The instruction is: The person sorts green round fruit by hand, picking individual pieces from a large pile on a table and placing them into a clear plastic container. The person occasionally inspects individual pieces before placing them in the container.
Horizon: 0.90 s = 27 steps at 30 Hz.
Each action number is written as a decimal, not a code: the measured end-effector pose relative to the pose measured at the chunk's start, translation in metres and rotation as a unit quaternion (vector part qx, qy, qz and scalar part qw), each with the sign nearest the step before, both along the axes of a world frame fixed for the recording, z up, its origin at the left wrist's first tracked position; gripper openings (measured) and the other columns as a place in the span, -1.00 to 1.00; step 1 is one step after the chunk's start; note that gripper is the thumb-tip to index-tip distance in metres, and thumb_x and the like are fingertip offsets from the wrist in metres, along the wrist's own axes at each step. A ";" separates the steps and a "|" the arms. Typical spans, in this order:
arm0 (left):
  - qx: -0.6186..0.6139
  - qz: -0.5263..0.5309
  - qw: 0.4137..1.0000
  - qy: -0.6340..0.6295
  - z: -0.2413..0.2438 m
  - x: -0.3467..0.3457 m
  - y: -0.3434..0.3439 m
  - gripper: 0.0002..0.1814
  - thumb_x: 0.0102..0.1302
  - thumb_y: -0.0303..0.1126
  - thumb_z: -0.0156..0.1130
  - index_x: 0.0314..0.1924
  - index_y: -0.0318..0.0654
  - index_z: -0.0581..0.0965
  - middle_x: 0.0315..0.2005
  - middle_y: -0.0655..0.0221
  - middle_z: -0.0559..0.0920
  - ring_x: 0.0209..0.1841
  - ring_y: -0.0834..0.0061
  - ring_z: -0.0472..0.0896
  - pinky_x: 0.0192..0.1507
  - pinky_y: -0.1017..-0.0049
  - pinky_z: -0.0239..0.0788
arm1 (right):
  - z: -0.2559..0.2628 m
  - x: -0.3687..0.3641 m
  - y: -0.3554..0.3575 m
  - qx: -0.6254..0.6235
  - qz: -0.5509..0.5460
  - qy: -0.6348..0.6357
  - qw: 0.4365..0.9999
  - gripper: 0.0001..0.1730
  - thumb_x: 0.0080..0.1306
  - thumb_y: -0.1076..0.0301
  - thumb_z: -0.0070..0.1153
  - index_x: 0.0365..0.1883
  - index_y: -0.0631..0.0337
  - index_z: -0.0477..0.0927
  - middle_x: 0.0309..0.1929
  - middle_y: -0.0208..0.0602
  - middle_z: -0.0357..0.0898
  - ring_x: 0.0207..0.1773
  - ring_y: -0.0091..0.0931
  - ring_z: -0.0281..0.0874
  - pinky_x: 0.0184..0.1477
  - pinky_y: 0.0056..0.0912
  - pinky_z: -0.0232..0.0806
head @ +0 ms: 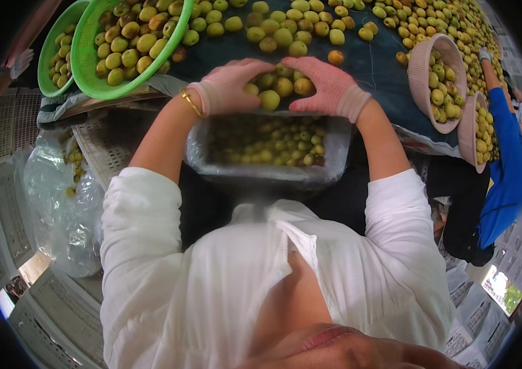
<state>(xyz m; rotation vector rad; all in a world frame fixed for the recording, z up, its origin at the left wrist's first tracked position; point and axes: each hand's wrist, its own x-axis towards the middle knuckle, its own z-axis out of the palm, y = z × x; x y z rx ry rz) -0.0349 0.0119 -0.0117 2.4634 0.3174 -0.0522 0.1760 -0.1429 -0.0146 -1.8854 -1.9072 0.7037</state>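
My left hand (233, 85) and my right hand (328, 87), both in pink gloves with pale cuffs, curve around a cluster of green-brown jujubes (269, 99). The cluster is held between the palms at the near edge of the dark cloth-covered table (351, 60). The thumb and fingers of my right hand spread around its side of the fruit. Some fingertips of my left hand are hidden behind the fruit. Just below my hands, close to my body, stands a crate lined with clear plastic (335, 152), with many jujubes (284, 150) inside.
Loose jujubes (288, 27) lie across the table, heaped at the right. Two green baskets (168, 60) of fruit stand left, two pink baskets (420, 78) right. A person in a blue top (510, 175) reaches in at the right. A plastic bag (62, 217) and crates (53, 318) are at left.
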 end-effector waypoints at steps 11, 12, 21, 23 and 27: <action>-0.120 -0.028 0.991 0.056 0.009 -0.011 0.011 -0.47 0.10 -0.35 0.42 0.10 -0.24 0.53 0.06 0.20 0.60 0.10 0.29 0.57 0.18 0.39 0.41 | 0.014 -0.015 -0.005 0.016 0.099 0.062 0.993 -0.24 0.10 0.13 0.43 0.28 0.04 0.48 0.29 -0.13 0.41 0.32 -0.18 0.38 0.35 -0.25 0.27; -0.116 -0.035 0.991 0.059 0.009 -0.012 0.012 -0.49 0.10 -0.36 0.43 0.08 -0.25 0.54 0.07 0.20 0.59 0.10 0.29 0.57 0.19 0.39 0.40 | 0.015 -0.018 -0.005 0.023 0.103 0.081 0.991 -0.27 0.11 0.13 0.43 0.26 0.05 0.49 0.29 -0.13 0.41 0.33 -0.18 0.38 0.35 -0.25 0.27; -0.174 -0.105 0.979 -0.022 0.007 -0.015 0.011 -0.66 0.13 -0.38 0.43 -0.07 -0.21 0.61 0.19 0.20 0.55 0.23 0.25 0.52 0.32 0.35 0.31 | 0.016 0.020 0.003 0.194 -0.078 -0.022 0.978 -0.54 0.31 0.26 0.27 0.19 0.03 0.58 0.24 -0.23 0.52 0.24 -0.30 0.52 0.21 -0.35 0.39; -0.198 -0.116 0.973 -0.002 0.013 -0.012 0.008 -0.68 0.15 -0.43 0.44 -0.07 -0.21 0.61 0.21 0.21 0.55 0.25 0.27 0.51 0.34 0.33 0.30 | -0.004 0.039 -0.003 0.132 -0.160 -0.157 0.966 -0.60 0.32 0.24 0.22 0.14 0.01 0.59 0.19 -0.22 0.53 0.22 -0.21 0.50 0.21 -0.30 0.39; -0.274 -0.110 0.955 0.017 0.013 -0.012 0.005 -0.72 0.22 -0.41 0.41 -0.06 -0.22 0.61 0.14 0.20 0.60 0.21 0.35 0.53 0.30 0.35 0.33 | -0.017 0.031 -0.002 0.021 -0.072 -0.144 0.987 -0.62 0.30 0.26 0.19 0.09 0.08 0.59 0.09 -0.21 0.56 0.17 -0.18 0.51 0.20 -0.25 0.39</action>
